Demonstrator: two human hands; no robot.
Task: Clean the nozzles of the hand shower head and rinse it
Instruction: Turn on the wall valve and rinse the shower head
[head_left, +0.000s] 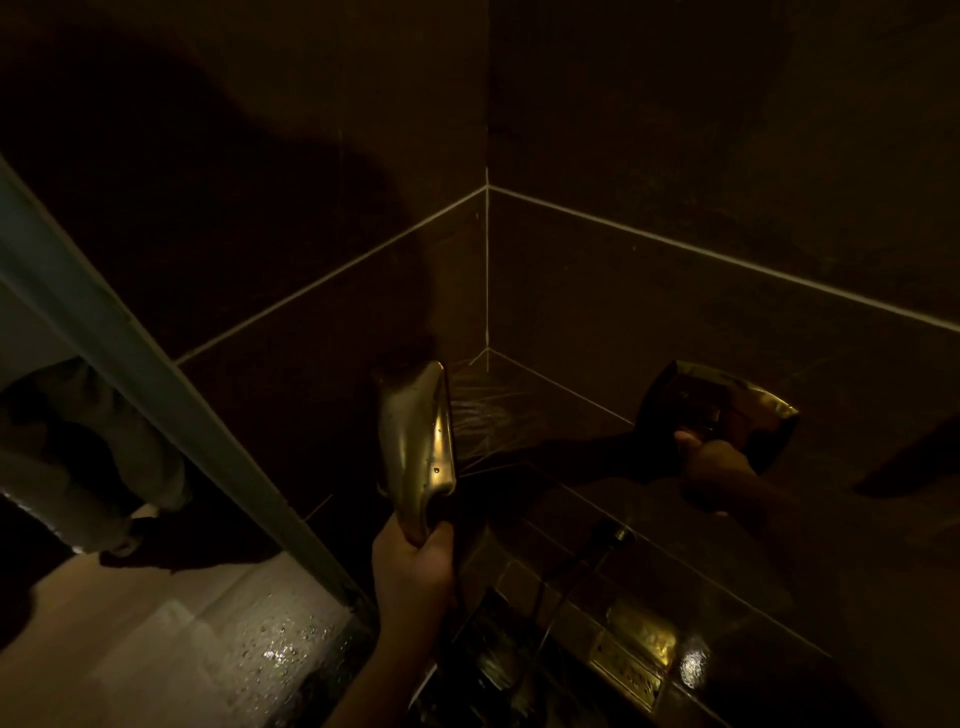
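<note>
presently: shower head (415, 441), centre, gripped by left hand (413, 571), spraying toward far corner. right hand (714, 467) closed on valve handle (727, 410), right wall. rinse well: keep nozzles aimed away, sweep steadily.

Upright brassy shower head (415, 441), spraying

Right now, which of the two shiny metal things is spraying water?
The hand shower head, held by its handle in the left hand, sprays toward the wall corner. The wall control, which the right hand touches, gives no water.
</note>
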